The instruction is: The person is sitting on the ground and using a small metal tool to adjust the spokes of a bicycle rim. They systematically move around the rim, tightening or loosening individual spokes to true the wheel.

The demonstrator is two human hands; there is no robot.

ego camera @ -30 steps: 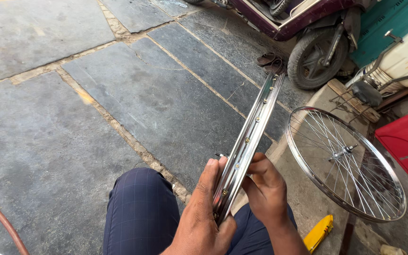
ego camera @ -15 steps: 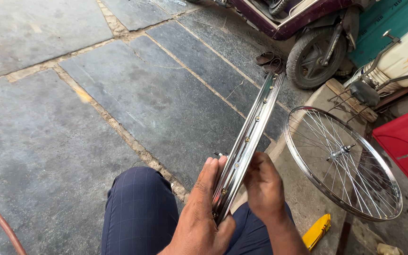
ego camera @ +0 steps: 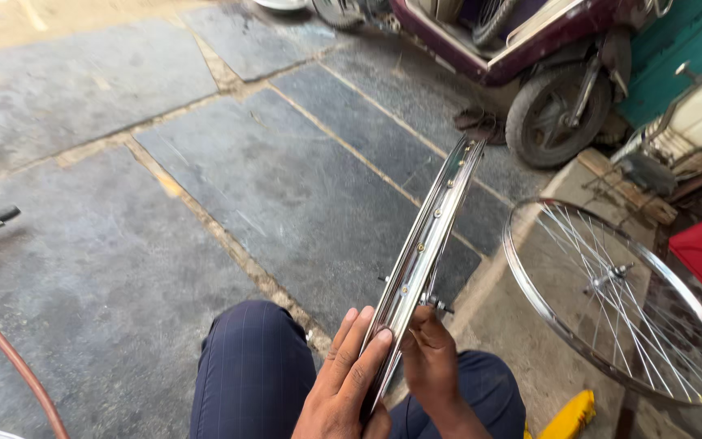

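left hand (ego camera: 343, 386): fingers flat on near edge of wheel rim (ego camera: 424, 252), gripping it | right hand (ego camera: 428, 358): clasps rim's far side, fingers hidden | rim: edge-on over knees (ego camera: 253, 366) | spoked wheel (ego camera: 611, 297): leaning right, apart

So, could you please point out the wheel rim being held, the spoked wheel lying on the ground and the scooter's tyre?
Wheel rim (ego camera: 435, 232): head view, on the shiny channel at mid-length.
Spoked wheel (ego camera: 611, 279): head view, on the hub.
Scooter tyre (ego camera: 539, 104): head view, on the black rubber tread.
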